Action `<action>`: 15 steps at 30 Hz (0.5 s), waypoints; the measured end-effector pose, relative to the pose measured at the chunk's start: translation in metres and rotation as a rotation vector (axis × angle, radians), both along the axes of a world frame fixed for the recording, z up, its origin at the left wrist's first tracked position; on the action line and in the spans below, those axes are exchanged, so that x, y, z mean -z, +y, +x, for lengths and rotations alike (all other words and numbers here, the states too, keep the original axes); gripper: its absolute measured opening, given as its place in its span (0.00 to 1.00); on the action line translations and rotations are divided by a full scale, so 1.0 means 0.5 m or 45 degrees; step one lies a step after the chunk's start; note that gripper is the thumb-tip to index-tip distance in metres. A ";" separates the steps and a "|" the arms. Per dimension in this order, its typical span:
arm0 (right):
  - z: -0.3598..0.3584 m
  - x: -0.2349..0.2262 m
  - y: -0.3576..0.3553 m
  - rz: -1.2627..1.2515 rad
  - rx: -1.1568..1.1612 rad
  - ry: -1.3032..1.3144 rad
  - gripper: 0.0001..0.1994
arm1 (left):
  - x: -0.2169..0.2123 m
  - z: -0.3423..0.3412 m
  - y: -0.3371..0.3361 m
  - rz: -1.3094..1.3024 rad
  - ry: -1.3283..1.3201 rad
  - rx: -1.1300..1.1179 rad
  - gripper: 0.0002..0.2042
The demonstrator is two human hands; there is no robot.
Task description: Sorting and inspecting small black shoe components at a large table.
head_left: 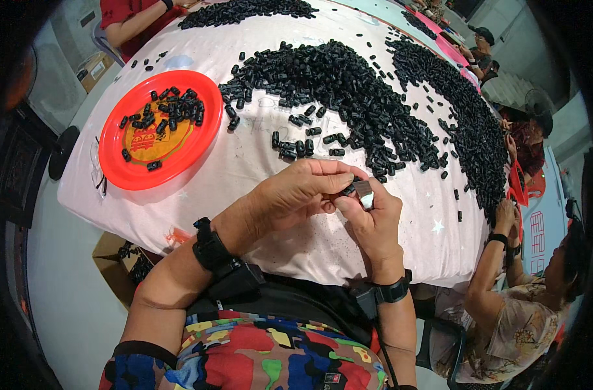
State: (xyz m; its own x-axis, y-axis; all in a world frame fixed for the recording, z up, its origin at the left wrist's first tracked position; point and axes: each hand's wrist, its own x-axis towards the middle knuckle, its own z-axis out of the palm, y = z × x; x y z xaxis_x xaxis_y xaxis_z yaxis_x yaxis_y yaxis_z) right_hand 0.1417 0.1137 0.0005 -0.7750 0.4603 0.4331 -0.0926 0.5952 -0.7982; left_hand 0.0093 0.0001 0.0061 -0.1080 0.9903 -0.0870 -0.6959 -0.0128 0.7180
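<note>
My two hands meet above the near side of the cloth-covered table. Between the thumb and fingers of my left hand [296,192] is a small black cylindrical piece [348,190], mostly hidden by the fingertips. Closed around a small flat tool with a shiny metal face and dark edge [365,193], my right hand [377,224] holds it against or right beside the piece. A large heap of similar black pieces [335,81] lies just beyond my hands. To the left, a red plastic basin [208,123] with a yellow printed bottom contains several more pieces.
The pale patterned tablecloth [244,201] has scattered pieces on it. Another long heap [475,149] runs along the right. A co-worker [517,318] sits at the right; another person's arm [130,29] shows at the far left. An open cardboard box [117,266] stands below the table's left edge.
</note>
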 end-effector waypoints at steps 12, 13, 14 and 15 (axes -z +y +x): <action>-0.005 0.007 0.007 0.115 0.053 -0.064 0.17 | 0.004 -0.005 0.003 0.058 0.065 -0.040 0.13; -0.005 0.009 0.007 0.115 0.052 -0.064 0.17 | 0.003 -0.004 0.004 0.032 0.061 -0.057 0.13; -0.007 0.012 0.008 0.167 0.056 -0.060 0.16 | 0.003 -0.002 0.003 0.005 0.056 -0.075 0.13; -0.007 0.012 0.009 0.219 0.061 -0.057 0.16 | -0.002 -0.002 0.002 0.006 0.056 -0.073 0.13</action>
State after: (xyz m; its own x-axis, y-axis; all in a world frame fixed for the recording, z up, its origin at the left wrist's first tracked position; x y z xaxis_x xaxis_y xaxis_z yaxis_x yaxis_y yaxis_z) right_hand 0.1383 0.1181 -0.0057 -0.7740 0.4194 0.4744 -0.0277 0.7261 -0.6870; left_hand 0.0082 0.0012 0.0070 -0.1684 0.9828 -0.0765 -0.6618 -0.0552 0.7477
